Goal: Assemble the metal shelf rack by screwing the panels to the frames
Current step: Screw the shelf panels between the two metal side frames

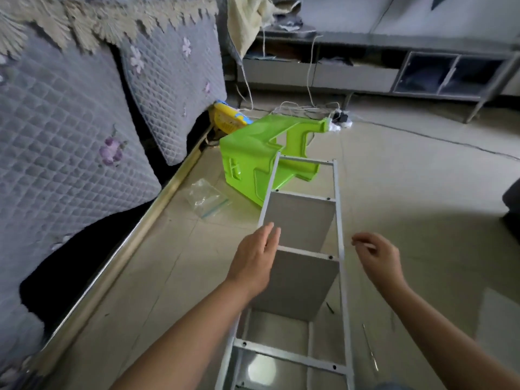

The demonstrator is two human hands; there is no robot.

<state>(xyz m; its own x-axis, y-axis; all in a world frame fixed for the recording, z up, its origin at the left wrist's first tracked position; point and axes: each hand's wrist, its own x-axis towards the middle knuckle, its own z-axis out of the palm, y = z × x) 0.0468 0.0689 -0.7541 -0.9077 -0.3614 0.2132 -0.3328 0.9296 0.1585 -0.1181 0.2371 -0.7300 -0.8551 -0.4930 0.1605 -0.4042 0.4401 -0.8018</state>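
Nearest the camera, the metal shelf rack (302,277) lies on its side on the tiled floor (422,198), its grey frame (342,249) running away from the viewer like a ladder, with two grey panels (301,220) standing on edge between the rails. A thin screwdriver (370,349) lies on the floor just right of the frame.

The left hand (254,258) sits over the left rail, fingers straight and close together, holding nothing. The right hand (378,256) hovers just right of the right rail, fingers curled, thumb and forefinger pinching something small and pale (too blurred to name).

Further out, a clear plastic bag (205,198) lies on the floor left of the rack. Beyond it a green plastic stool (253,156) is tipped on its side, touching the far end of the frame. A quilted grey sofa (70,136) runs along the left, and white cables (304,108) trail below a low cabinet (394,71) at the back.
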